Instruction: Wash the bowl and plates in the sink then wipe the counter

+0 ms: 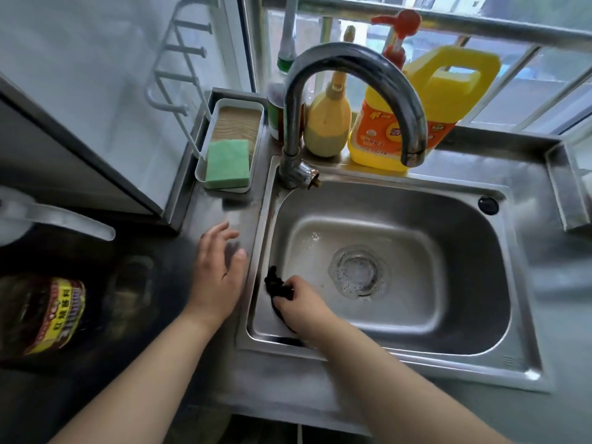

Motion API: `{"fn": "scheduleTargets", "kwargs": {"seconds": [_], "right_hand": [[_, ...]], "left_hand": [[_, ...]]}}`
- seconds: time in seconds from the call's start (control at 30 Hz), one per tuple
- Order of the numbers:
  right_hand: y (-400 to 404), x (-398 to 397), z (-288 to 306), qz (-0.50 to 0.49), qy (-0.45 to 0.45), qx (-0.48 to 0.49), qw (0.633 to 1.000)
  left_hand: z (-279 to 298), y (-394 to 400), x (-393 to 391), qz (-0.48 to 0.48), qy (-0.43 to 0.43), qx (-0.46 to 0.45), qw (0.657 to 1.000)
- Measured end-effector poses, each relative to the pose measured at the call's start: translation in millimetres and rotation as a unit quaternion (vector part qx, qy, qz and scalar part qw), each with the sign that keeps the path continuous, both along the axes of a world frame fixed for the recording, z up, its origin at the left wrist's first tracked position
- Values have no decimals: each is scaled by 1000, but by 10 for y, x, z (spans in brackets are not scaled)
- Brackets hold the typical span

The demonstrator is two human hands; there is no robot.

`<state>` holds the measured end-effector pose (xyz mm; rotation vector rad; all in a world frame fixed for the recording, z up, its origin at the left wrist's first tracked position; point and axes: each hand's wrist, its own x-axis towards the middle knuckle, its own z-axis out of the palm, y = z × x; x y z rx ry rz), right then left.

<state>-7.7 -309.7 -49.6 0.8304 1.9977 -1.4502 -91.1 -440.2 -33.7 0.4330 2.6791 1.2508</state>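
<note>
1. We see no bowl or plates in the sink (480, 251), so washing looks finished.
2. Our right hand (301, 307) grips a dark cloth (278, 285) against the sink's left wall.
3. Our left hand (217, 270) hovers spread over the counter (224, 213), which we judge still unwiped.

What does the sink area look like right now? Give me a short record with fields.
left hand: open, over the counter left of the sink
right hand: grips a dark cloth at the sink's left inner wall
sink: no dishes visible, drain strainer in place
faucet: no water running
green sponge: in the white tray behind the left hand
</note>
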Motion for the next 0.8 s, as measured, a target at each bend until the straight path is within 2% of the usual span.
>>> {"fn": "scheduleTargets", "kwargs": {"seconds": [0.07, 0.17, 0.23, 0.33, 0.43, 0.5, 0.57, 0.63, 0.73, 0.8], "right_hand": [[-15, -34, 56, -60, 25, -23, 998], [99, 21, 223, -203, 54, -128, 969], [94, 29, 351, -210, 109, -141, 961], [-68, -101, 487, -119, 222, 0, 968], [-300, -331, 481, -26, 309, 134, 941], [-442, -465, 375, 69, 302, 176, 934], [-519, -540, 212, 190, 226, 220, 930], [-520, -544, 118, 265, 193, 263, 907], [-438, -451, 141, 215, 238, 249, 914], [-375, -363, 170, 167, 270, 266, 910]], "left_hand": [[4, -65, 53, 2, -5, 0, 1000], [29, -114, 115, 7, -21, -1, 1000], [59, -131, 143, 16, -19, 1, 1000], [120, -171, 146, 43, -22, 15, 999], [182, -277, 130, 96, -49, 41, 993], [174, -377, 119, 126, -49, 40, 990], [158, -486, 108, 140, -52, 37, 988], [155, -581, 107, 144, -56, 25, 988], [154, -651, 124, 146, -47, -12, 988], [176, -646, 145, 120, -10, -50, 991]]}}
